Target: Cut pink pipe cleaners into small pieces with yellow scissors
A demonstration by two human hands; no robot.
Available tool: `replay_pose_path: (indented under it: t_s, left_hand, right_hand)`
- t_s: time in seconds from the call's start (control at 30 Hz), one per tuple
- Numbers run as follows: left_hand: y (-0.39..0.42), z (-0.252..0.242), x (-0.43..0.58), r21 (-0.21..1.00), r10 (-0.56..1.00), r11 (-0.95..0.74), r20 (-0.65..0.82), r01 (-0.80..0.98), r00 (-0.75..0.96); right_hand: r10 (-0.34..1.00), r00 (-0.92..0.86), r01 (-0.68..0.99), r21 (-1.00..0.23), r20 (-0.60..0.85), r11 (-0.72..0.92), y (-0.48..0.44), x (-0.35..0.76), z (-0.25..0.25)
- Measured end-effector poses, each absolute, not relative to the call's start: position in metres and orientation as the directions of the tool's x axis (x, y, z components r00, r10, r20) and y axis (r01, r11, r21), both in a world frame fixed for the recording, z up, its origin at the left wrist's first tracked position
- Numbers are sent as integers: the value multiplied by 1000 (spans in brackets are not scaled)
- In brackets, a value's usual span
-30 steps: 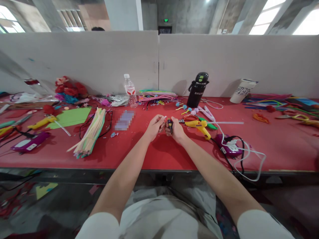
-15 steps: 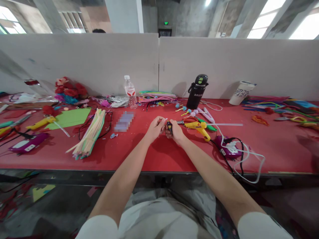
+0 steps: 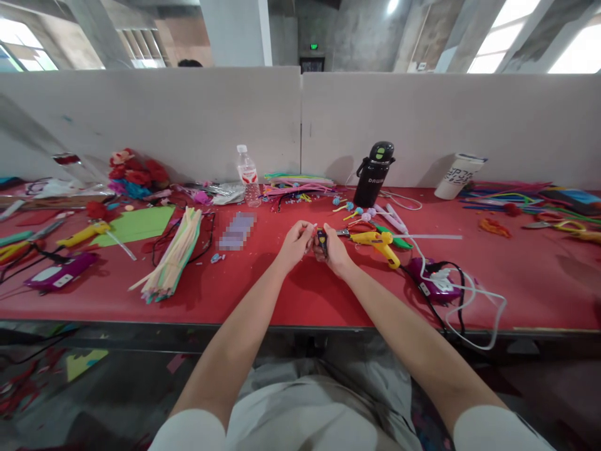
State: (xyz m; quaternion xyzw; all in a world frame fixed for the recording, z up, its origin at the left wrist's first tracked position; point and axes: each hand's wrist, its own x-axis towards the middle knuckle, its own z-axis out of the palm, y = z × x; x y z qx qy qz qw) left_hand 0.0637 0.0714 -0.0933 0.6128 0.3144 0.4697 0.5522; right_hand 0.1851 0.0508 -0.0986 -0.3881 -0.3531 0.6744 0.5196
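Observation:
My left hand (image 3: 298, 243) is closed in a pinch over the middle of the red table. Something small and pale pink seems to show at its fingertips, too small to name. Close beside it, my right hand (image 3: 335, 250) is wrapped round a small black tool with yellow marks (image 3: 322, 239); its working end is hidden by the fingers. The two hands nearly touch. Just right of my right hand lies a yellow glue gun (image 3: 375, 240) with a clear glue stick in its back.
A bundle of pale strips (image 3: 173, 257) lies left, near a blurred-out rectangle (image 3: 238, 231). Behind stand a water bottle (image 3: 248, 175), a black flask (image 3: 374, 175) and a white cup (image 3: 459, 177). A purple box with cables (image 3: 434, 282) sits right. Another glue gun (image 3: 84, 234) lies far left.
The view has shifted slightly, so everything appears a little farther right and lower. Both hands keep about the same grip and place.

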Motion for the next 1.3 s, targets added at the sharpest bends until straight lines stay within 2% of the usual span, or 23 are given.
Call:
replay_pose_path:
  t_s: [0.2,0.4,0.73,0.97,1.3]
  left_hand:
    - [72,-91,63,973,915,-209,229,-95,332]
    - [70,-89,60,946,919,-324,315,2,236]
    - [58,-83,57,875,875,-452,397,173,278]
    - [59,-83,55,827,846,-514,446,227,292]
    - [60,-84,56,793,840,-532,449,297,305]
  right_hand:
    - [974,-161,-425,-880,-158,-213,53,187,-101]
    - [966,-195,-399,-887,-167,-234,55,187,-103]
    - [955,-212,-420,-863,-207,-280,55,189,-106]
    - [945,-226,-431,-846,-235,-314,52,187,-100]
    - [958,-188,-462,-842,-214,-279,52,186,-103]
